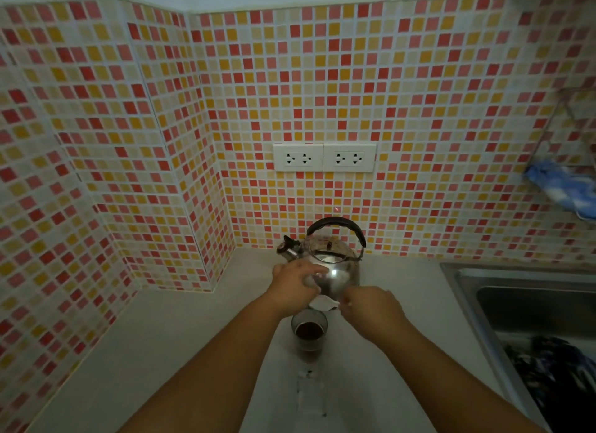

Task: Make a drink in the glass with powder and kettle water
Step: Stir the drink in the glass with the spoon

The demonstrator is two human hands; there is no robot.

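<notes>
Your left hand (295,282) and right hand (371,305) each pinch an edge of a small pale sachet (322,302) above the glass (309,331), which stands on the counter (193,336) just in front of the steel kettle (332,265) and already holds something dark. If the packet tears unevenly, or drifts off the rim, powder could scatter on the counter. Your knuckles are close to the kettle body, which may be hot, and a jolt could tip the glass.

Both hands (295,284) (371,307) hold a packet (322,302) above glass (309,331).
</notes>
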